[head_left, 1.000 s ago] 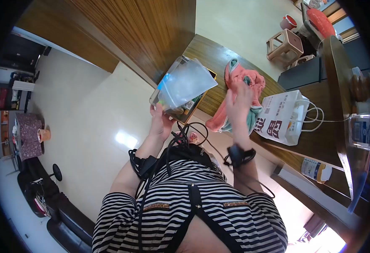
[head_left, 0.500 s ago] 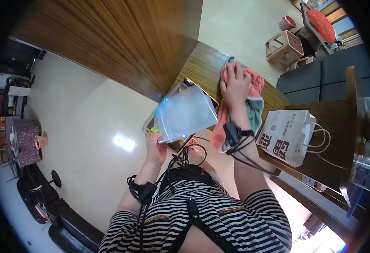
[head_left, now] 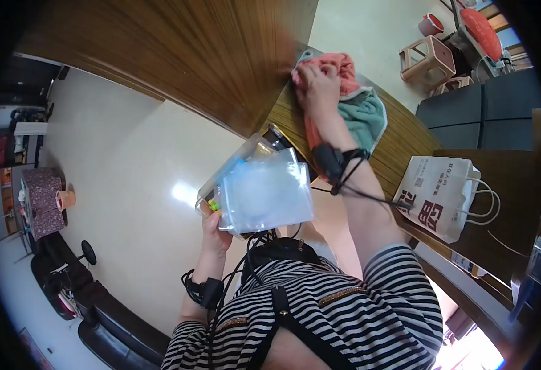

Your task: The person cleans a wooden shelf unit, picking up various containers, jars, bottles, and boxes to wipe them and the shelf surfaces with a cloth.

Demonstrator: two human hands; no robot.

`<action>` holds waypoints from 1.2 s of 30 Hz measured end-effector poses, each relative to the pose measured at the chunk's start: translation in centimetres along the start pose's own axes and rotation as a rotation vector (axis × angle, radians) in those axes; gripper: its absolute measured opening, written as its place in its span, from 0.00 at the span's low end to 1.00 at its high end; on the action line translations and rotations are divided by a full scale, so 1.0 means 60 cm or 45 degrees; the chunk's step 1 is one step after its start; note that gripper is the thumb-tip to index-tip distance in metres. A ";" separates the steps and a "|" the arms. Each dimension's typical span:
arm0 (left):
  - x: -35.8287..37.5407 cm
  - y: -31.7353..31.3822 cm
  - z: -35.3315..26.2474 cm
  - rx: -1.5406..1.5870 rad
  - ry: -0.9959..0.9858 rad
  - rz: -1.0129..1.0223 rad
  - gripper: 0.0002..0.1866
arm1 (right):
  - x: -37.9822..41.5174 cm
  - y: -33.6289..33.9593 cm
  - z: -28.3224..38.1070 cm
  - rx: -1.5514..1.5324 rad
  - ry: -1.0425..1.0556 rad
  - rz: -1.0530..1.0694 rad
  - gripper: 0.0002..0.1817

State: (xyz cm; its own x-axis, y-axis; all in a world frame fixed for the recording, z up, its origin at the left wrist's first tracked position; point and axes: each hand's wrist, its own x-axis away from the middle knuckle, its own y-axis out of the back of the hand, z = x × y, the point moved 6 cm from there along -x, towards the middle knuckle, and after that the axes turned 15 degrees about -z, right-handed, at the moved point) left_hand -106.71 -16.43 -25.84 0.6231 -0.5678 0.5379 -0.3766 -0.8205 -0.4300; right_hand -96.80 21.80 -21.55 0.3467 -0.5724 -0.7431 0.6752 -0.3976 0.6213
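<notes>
My left hand [head_left: 214, 227] grips a clear plastic zip bag [head_left: 265, 192] by its lower left corner, held up in front of my chest. Behind the bag a clear box [head_left: 233, 169] with small coloured items sticks out past the table edge. My right hand [head_left: 317, 81] is stretched far forward and pressed down on a pink and teal cloth [head_left: 357, 105] that lies on the wooden table [head_left: 400, 139], close to the wood-panelled wall [head_left: 209, 55]. Both wrists carry black bands with cables.
A white paper shopping bag [head_left: 440, 197] with red lettering stands on the table at the right. Plastic stools [head_left: 427, 58] and a dark sofa [head_left: 486, 117] lie beyond the table. Pale glossy floor [head_left: 129, 172] spreads to the left, with a black seat below left.
My right hand has pushed the cloth forward across the table towards the wall. My left hand with the plastic bag has dropped lower and closer to my chest.
</notes>
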 end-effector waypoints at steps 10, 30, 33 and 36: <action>0.034 0.111 -0.065 -0.013 0.129 -0.048 0.42 | 0.143 0.156 0.134 -0.701 0.255 0.467 0.18; 0.075 0.141 -0.087 0.109 0.115 -0.357 0.33 | 0.055 0.076 -0.169 0.713 -0.349 -0.120 0.26; 0.075 0.148 -0.098 0.054 0.072 -0.387 0.36 | 0.086 0.097 -0.102 0.767 -0.327 -0.091 0.26; 0.074 0.141 -0.106 0.052 0.056 -0.322 0.38 | 0.098 0.085 0.007 0.532 -0.292 0.337 0.28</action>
State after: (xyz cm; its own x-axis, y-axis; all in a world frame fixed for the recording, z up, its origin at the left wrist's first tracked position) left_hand -111.51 -26.30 -22.49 0.6632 -0.3478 0.6628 -0.1839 -0.9340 -0.3062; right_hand -91.59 16.07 -22.64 0.2873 -0.8149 -0.5035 0.2518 -0.4429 0.8605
